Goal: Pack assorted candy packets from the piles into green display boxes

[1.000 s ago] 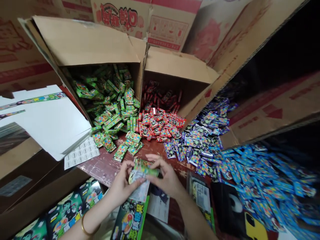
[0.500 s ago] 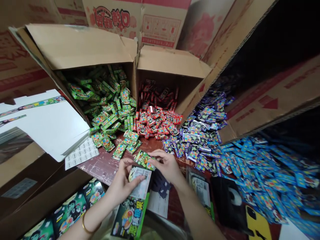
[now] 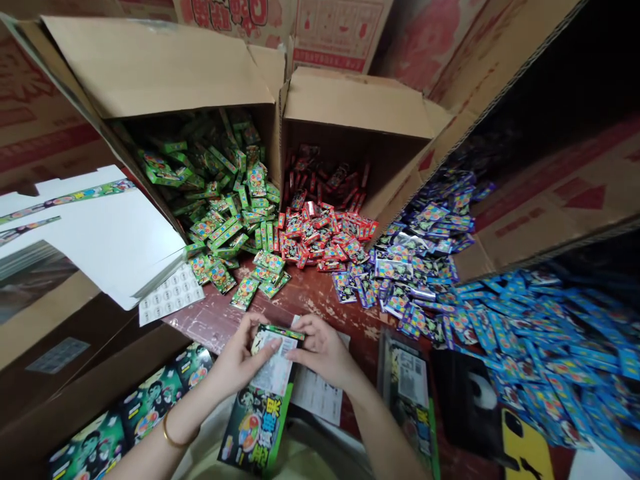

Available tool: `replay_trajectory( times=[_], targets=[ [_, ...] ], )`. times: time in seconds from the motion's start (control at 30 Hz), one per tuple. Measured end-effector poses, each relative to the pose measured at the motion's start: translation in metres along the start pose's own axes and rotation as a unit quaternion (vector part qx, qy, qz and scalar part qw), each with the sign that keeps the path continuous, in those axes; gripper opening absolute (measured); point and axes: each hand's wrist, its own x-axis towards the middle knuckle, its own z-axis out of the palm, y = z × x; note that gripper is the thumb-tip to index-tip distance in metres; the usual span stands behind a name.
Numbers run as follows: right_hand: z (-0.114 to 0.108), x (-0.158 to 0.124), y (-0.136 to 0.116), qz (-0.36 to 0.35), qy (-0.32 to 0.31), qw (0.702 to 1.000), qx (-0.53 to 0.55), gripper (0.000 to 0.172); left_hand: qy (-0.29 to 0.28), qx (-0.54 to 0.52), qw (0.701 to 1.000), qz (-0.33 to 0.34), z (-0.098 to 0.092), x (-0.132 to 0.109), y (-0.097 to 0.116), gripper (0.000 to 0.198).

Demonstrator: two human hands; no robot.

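Note:
My left hand grips the left side of a tall green-and-black printed carton near its open top, thumb pressed on its white label panel. My right hand has its fingers curled over the carton's top right corner, pinching at the opening. Whether a small packet is still between those fingers is hidden. A gold bangle circles my left wrist. Just beyond my hands lies a spill of small green packets on the worn red table.
Tipped cardboard boxes spill green, red, purple and blue packets across the table. Flat white carton blanks and a sticker sheet lie left. More printed cartons sit lower left and lower right.
My right hand held a green packet above the carton; it has come down onto the carton's open top, and the packet no longer shows. The left hand kept its grip.

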Motion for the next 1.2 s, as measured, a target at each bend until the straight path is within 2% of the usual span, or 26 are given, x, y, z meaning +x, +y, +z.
replay_trajectory(
  times=[0.1, 0.33, 0.57, 0.7, 0.8, 0.93, 1.0, 1.1, 1.2],
  targets=[
    [0.000, 0.000, 0.006, -0.021, 0.038, 0.999, -0.001, 0.046, 0.005, -0.017, 1.000, -0.011, -0.002, 0.000, -0.003, 0.027],
    [-0.002, 0.002, 0.003, -0.011, 0.044, 0.997, -0.056, 0.049, 0.007, -0.017, 1.000, -0.013, -0.002, -0.002, 0.000, 0.029],
    [-0.002, 0.003, -0.003, -0.019, 0.037, 0.997, -0.065, 0.041, 0.009, 0.010, 1.000, -0.006, -0.003, -0.002, 0.002, 0.028],
    [-0.001, 0.002, 0.000, -0.039, 0.040, 0.997, -0.059, 0.036, -0.013, 0.049, 0.999, 0.011, -0.006, -0.001, 0.000, 0.024],
    [0.001, 0.001, 0.007, -0.057, 0.048, 0.994, -0.078, 0.031, -0.004, 0.058, 0.998, 0.020, -0.004, -0.002, -0.001, 0.024],
    [0.014, -0.002, 0.019, -0.107, 0.145, 0.983, -0.032, 0.042, 0.042, -0.060, 0.997, -0.012, 0.006, -0.009, -0.004, 0.050],
    [0.024, -0.003, 0.025, -0.125, 0.186, 0.974, -0.024, 0.040, 0.071, -0.086, 0.994, -0.024, 0.010, -0.014, -0.006, 0.056],
    [0.038, -0.002, 0.031, -0.151, 0.189, 0.968, -0.063, 0.021, 0.093, -0.027, 0.995, -0.020, 0.008, -0.019, -0.008, 0.036],
    [0.049, 0.001, 0.036, -0.196, 0.198, 0.957, -0.081, 0.016, 0.101, 0.030, 0.994, 0.016, 0.002, -0.017, -0.011, 0.017]
  ],
)
